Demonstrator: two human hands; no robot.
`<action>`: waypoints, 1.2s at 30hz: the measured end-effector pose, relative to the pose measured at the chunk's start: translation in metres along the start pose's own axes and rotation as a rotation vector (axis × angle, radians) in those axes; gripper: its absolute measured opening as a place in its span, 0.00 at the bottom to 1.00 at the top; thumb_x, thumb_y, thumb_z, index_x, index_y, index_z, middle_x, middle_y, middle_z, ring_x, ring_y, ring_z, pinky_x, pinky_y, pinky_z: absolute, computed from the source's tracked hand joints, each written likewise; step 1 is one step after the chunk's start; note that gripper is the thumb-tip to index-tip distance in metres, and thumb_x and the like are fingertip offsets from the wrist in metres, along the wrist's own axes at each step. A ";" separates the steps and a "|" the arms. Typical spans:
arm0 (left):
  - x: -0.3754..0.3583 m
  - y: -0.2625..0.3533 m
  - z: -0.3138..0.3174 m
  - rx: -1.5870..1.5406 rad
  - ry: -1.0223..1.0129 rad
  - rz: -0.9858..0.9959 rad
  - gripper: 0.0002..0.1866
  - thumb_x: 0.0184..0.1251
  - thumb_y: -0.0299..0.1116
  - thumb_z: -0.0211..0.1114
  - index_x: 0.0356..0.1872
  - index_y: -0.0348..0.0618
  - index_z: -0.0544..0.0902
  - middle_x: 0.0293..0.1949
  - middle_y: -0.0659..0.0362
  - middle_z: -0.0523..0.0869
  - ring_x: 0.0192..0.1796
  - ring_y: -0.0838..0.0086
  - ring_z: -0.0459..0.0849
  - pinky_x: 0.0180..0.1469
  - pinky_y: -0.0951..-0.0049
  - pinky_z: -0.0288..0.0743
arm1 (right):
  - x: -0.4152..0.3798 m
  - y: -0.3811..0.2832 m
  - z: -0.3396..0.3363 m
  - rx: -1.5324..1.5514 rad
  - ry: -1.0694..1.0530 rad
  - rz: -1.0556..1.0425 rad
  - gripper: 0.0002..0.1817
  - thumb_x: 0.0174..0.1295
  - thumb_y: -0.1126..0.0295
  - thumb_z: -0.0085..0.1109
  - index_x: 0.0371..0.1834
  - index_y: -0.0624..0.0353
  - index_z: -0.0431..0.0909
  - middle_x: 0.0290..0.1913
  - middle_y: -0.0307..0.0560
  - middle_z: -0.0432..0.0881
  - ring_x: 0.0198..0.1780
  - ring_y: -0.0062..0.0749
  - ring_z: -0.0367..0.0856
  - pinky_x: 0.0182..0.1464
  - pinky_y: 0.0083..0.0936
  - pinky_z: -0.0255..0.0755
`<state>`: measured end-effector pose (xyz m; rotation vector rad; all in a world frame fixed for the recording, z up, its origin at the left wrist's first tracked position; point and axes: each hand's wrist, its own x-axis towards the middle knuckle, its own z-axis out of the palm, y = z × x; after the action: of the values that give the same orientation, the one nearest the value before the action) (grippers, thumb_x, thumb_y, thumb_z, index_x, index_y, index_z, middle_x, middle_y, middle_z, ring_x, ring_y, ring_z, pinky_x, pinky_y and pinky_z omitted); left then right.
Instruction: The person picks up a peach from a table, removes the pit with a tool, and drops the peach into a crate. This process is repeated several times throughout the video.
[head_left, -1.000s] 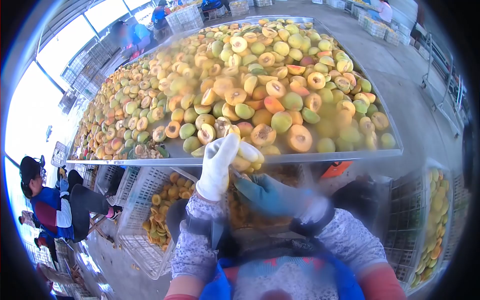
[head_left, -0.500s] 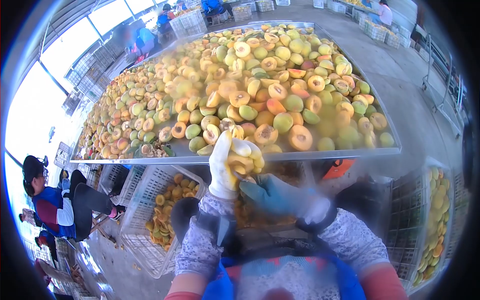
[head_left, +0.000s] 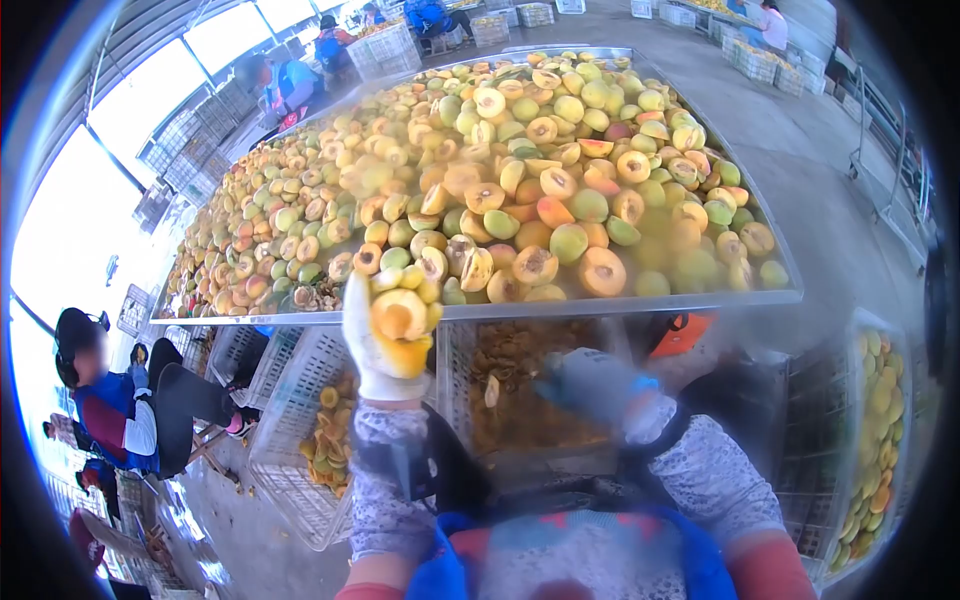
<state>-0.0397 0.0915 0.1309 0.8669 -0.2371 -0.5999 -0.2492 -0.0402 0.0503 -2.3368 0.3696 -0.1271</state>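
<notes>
My left hand (head_left: 385,335), in a white glove stained yellow, is raised at the table's front edge. Its fingers curl around a peach half (head_left: 398,314), the cut side facing me with a round hollow. Lower and to the right, my right hand (head_left: 595,388) in a blue-grey glove is closed and blurred; what it grips cannot be made out. Below and between the hands is a crate of brownish scraps (head_left: 530,365), with a small pale piece (head_left: 492,391) seen over it. Many halved peaches (head_left: 535,265) lie heaped on the metal table (head_left: 620,304) ahead.
A white crate (head_left: 290,470) with peach pieces stands at left, another crate (head_left: 820,470) with peaches at right. An orange object (head_left: 682,335) is under the table edge. A seated person (head_left: 120,410) works at far left; others sit at the back among crates.
My left hand has moved left with the peach half, away from my right hand, and turned its cut side into view. My right hand has drawn slightly right. The pale piece now shows over the scraps.
</notes>
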 end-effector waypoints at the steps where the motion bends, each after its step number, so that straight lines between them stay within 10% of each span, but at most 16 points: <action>1: -0.005 0.015 -0.020 0.123 0.076 0.130 0.22 0.79 0.53 0.55 0.46 0.43 0.82 0.39 0.52 0.89 0.37 0.63 0.88 0.34 0.65 0.82 | 0.003 0.007 0.003 -0.151 0.033 0.026 0.20 0.70 0.52 0.60 0.41 0.61 0.82 0.36 0.63 0.86 0.37 0.60 0.86 0.41 0.50 0.78; 5: -0.008 0.070 -0.076 1.090 0.491 0.526 0.18 0.72 0.37 0.68 0.52 0.30 0.85 0.43 0.49 0.91 0.43 0.69 0.87 0.50 0.68 0.81 | 0.011 -0.006 0.000 -0.077 0.152 -0.011 0.17 0.69 0.55 0.60 0.42 0.61 0.81 0.35 0.63 0.86 0.39 0.61 0.85 0.42 0.52 0.78; 12: 0.040 0.000 -0.042 1.935 -0.168 0.462 0.25 0.64 0.55 0.66 0.49 0.45 0.88 0.43 0.49 0.91 0.48 0.54 0.89 0.54 0.58 0.79 | 0.027 -0.021 0.005 -0.010 0.135 -0.108 0.17 0.69 0.56 0.61 0.46 0.60 0.81 0.36 0.63 0.86 0.40 0.62 0.85 0.43 0.52 0.78; 20: 0.089 -0.007 -0.058 1.552 -0.124 0.423 0.22 0.67 0.49 0.69 0.46 0.37 0.88 0.38 0.44 0.90 0.42 0.57 0.90 0.47 0.62 0.80 | 0.035 -0.012 0.006 0.247 0.385 -0.092 0.17 0.70 0.56 0.63 0.47 0.60 0.82 0.34 0.57 0.87 0.33 0.53 0.87 0.36 0.44 0.78; 26: 0.040 -0.018 -0.005 0.601 -0.231 0.214 0.14 0.77 0.34 0.63 0.51 0.34 0.86 0.47 0.60 0.90 0.45 0.78 0.85 0.49 0.74 0.78 | 0.044 -0.040 -0.020 1.246 0.176 0.245 0.21 0.71 0.50 0.63 0.49 0.57 0.78 0.30 0.35 0.82 0.23 0.17 0.76 0.21 0.19 0.69; 30: 0.022 -0.055 0.005 0.461 -0.415 0.119 0.18 0.80 0.36 0.58 0.60 0.33 0.82 0.56 0.55 0.85 0.59 0.71 0.82 0.63 0.71 0.75 | 0.047 -0.039 -0.021 1.289 0.235 0.128 0.19 0.70 0.53 0.65 0.50 0.58 0.77 0.31 0.37 0.82 0.25 0.17 0.77 0.23 0.18 0.70; 33: 0.007 -0.065 0.018 0.304 -0.338 0.169 0.20 0.81 0.36 0.56 0.66 0.35 0.77 0.60 0.54 0.83 0.61 0.71 0.80 0.65 0.70 0.73 | 0.059 -0.041 0.000 0.828 0.674 -0.115 0.16 0.69 0.62 0.68 0.50 0.61 0.77 0.32 0.38 0.83 0.28 0.19 0.77 0.31 0.21 0.74; 36: -0.002 -0.076 0.023 0.410 -0.364 0.249 0.24 0.85 0.38 0.50 0.73 0.36 0.69 0.66 0.52 0.77 0.62 0.70 0.79 0.65 0.70 0.74 | 0.051 -0.051 0.007 0.460 0.785 -0.227 0.15 0.65 0.70 0.69 0.52 0.61 0.78 0.39 0.54 0.86 0.37 0.40 0.87 0.40 0.33 0.79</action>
<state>-0.0818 0.0401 0.0872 1.0974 -0.8079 -0.4775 -0.1881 -0.0165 0.0805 -1.7793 0.3914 -1.1310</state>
